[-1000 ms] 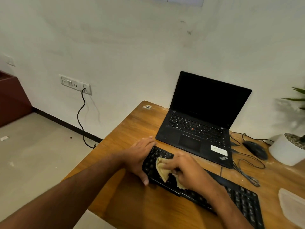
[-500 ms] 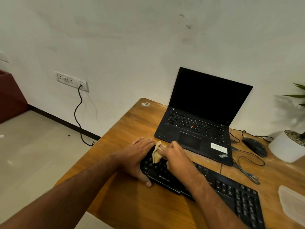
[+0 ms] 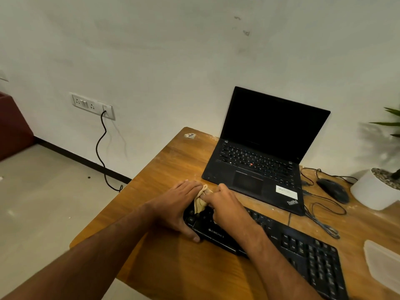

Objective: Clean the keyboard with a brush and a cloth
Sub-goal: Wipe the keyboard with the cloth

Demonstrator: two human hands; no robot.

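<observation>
A: Where does the keyboard (image 3: pixel 281 241) sit?
B: The black Zebronics keyboard lies slantwise on the wooden desk (image 3: pixel 173 165), its left end near the desk's left edge, its right end running out of view at the bottom right.

A: And the cloth (image 3: pixel 200 200)?
B: A beige cloth is bunched on the keyboard's far left corner, pinched in the fingers of the right hand (image 3: pixel 225 204), which are closed around it.

A: The left hand (image 3: pixel 179 206)?
B: It lies flat with fingers together over the keyboard's left end, thumb along the front edge, bracing it, not closed on anything.

A: What surrounds it?
B: An open ThinkPad laptop (image 3: pixel 259 156) with a dark screen stands just behind the keyboard. To its right are a black mouse (image 3: pixel 334 189) with looped cables (image 3: pixel 324 213), a white plant pot (image 3: pixel 374 193), and a translucent plastic piece (image 3: pixel 383 265) at the right edge.

A: Free space?
B: Bare wood shows left of the laptop and in front of the keyboard. Beyond the desk's left edge is pale floor (image 3: pixel 43 191); a white wall (image 3: pixel 173 61) carries a socket panel (image 3: pixel 93 106) with a black cord (image 3: pixel 101 152) hanging down.
</observation>
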